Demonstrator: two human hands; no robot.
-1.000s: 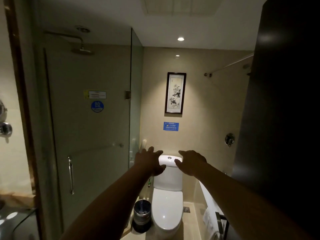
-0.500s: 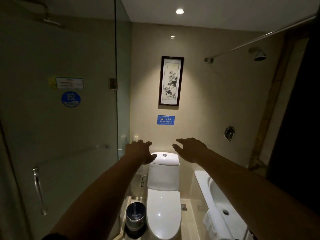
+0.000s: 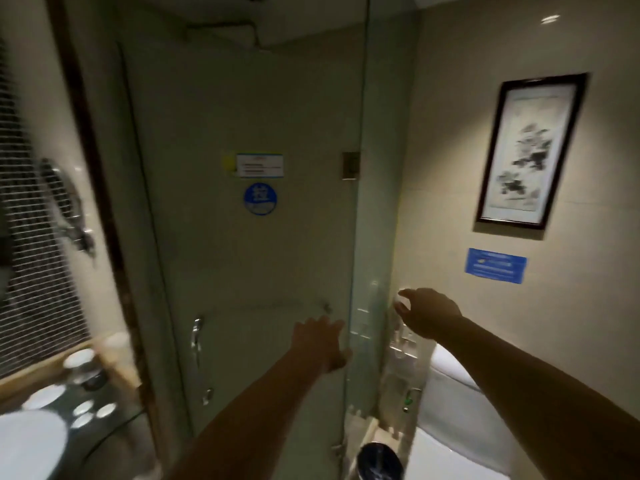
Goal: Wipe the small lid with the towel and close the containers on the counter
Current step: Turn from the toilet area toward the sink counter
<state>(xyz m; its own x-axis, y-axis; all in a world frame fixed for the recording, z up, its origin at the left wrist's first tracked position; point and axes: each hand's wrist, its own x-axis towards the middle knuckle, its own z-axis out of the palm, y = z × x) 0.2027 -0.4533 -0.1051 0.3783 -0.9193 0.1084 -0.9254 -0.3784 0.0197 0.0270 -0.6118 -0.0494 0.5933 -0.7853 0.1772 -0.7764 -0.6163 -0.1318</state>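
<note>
Both my arms reach forward at chest height in a dim bathroom. My left hand (image 3: 320,342) hangs in front of the glass shower door, fingers apart, holding nothing. My right hand (image 3: 427,315) is further right, near the tiled wall, fingers loosely spread and empty. At the lower left a dark counter (image 3: 104,424) carries several small white round containers or lids (image 3: 45,396), blurred, beside a wooden tray (image 3: 114,362). A white basin rim (image 3: 27,445) shows at the bottom left corner. No towel is in view.
The glass shower door (image 3: 263,271) with a metal handle (image 3: 196,341) fills the middle. A toilet (image 3: 453,382) and a dark waste bin (image 3: 379,460) stand at the lower right. A framed picture (image 3: 530,150) hangs on the right wall; a mirror (image 3: 31,237) is on the left.
The view has swung left: the toilet and picture slid to the right, and the counter with the containers came into sight at the lower left. Both hands stay empty and outstretched.
</note>
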